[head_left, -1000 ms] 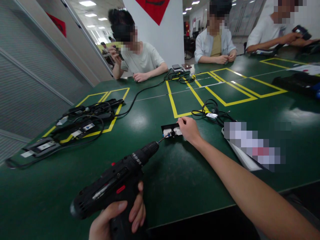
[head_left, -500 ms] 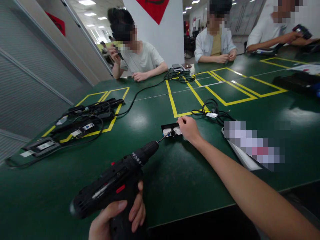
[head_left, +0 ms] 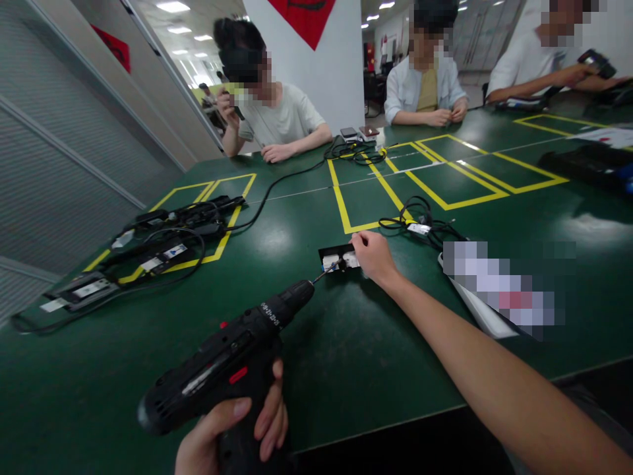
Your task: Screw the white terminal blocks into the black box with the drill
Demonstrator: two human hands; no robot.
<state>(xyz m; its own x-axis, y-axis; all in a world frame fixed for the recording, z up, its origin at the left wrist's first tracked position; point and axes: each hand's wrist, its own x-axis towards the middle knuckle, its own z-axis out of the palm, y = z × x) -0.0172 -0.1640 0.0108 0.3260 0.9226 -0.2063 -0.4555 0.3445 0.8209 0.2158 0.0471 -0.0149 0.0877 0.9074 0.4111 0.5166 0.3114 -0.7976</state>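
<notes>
My left hand (head_left: 222, 429) is wrapped round the grip of a black cordless drill (head_left: 232, 349) with red buttons. The drill points up and to the right. Its thin bit (head_left: 324, 271) reaches a small black housing (head_left: 328, 251) with white parts in it, lying on the green table. Whether the tip sits in a screw is too small to tell. At the housing's right end, my right hand (head_left: 374, 256) is closed on it, fingers bent and partly hidden.
Black devices with cables (head_left: 173, 237) lie at the left. Coiled cable (head_left: 420, 218) and a white strip-shaped object (head_left: 475, 307), partly blurred, are to the right. Yellow tape (head_left: 341, 198) marks the table (head_left: 123, 389). People sit across it, one holding a dark tool (head_left: 597, 64).
Almost nothing differs. The drill and both my hands keep the same place, with the bit still at the housing.
</notes>
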